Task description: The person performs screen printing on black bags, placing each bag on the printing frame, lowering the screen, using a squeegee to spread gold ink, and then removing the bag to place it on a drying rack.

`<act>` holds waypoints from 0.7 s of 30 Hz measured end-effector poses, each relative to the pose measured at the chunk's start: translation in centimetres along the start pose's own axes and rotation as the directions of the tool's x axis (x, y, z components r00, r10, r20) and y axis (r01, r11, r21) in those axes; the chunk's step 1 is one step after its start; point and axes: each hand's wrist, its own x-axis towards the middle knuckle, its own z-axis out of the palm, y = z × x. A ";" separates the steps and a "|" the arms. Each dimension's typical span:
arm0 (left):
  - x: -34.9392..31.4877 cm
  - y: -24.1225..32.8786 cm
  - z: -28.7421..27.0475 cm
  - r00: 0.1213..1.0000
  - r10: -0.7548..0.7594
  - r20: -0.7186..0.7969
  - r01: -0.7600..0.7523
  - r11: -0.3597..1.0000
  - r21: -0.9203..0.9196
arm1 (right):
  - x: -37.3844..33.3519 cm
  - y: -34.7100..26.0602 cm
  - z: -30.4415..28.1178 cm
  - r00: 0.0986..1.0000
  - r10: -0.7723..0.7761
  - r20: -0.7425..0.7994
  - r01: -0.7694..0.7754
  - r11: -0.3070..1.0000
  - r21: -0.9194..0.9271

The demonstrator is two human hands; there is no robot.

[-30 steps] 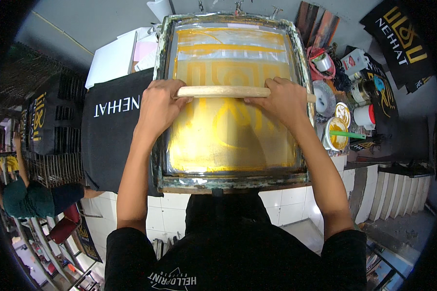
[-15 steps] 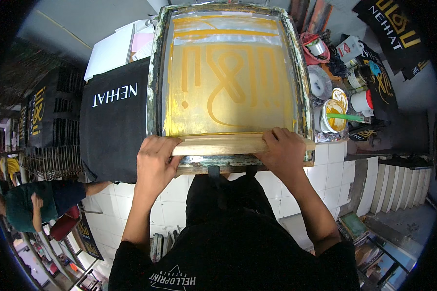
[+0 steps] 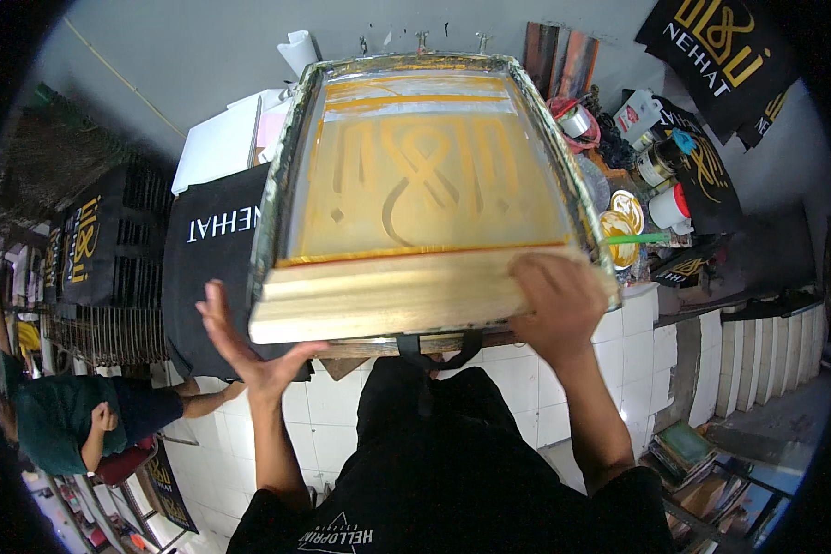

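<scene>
A wooden squeegee (image 3: 388,294) lies at the near end of a screen-printing frame (image 3: 270,214), its broad face turned up. Orange-yellow ink lines its far edge. My right hand (image 3: 560,305) is closed round the squeegee's right end. To the left of it my left hand (image 3: 249,346) is off the wood, fingers spread, near the frame's near left corner. The mesh (image 3: 471,222) carries a yellowish film with a looping design, and ink streaks cross its far end. Black fabric straps (image 3: 439,355) stick out under the frame's near edge.
A black printed bag (image 3: 214,277) lies left of the frame, with white sheets (image 3: 217,143) behind. To the right stand an ink tub with a green stick (image 3: 637,238) and a red-lidded jar (image 3: 669,207). Hanging black bags (image 3: 115,240) and a seated person (image 3: 74,420) are further left.
My left hand has let go of the squeegee and moved left and nearer, fingers opening. The squeegee has tipped so its broad face shows. The design on the mesh looks duller.
</scene>
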 end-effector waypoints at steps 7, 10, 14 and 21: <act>9.4 -0.8 3.0 0.912 -0.372 -0.172 0.218 0.797 -0.563 | 15.6 1.3 -7.5 0.965 -0.092 -0.244 0.062 0.990 -0.128; 9.5 -5.2 7.3 0.842 -0.481 0.244 0.513 0.854 -0.086 | 21.3 0.2 -10.2 0.992 -0.029 -0.124 -0.005 0.964 -0.264; 6.7 -7.9 11.0 0.551 -0.721 0.420 0.720 0.666 0.198 | 26.8 0.2 -12.9 0.991 0.105 -0.078 -0.116 0.981 -0.157; 2.4 -17.3 1.2 0.539 -0.803 0.255 0.838 0.542 -0.062 | 32.5 2.5 -11.6 0.978 0.015 -0.207 -0.050 0.985 -0.164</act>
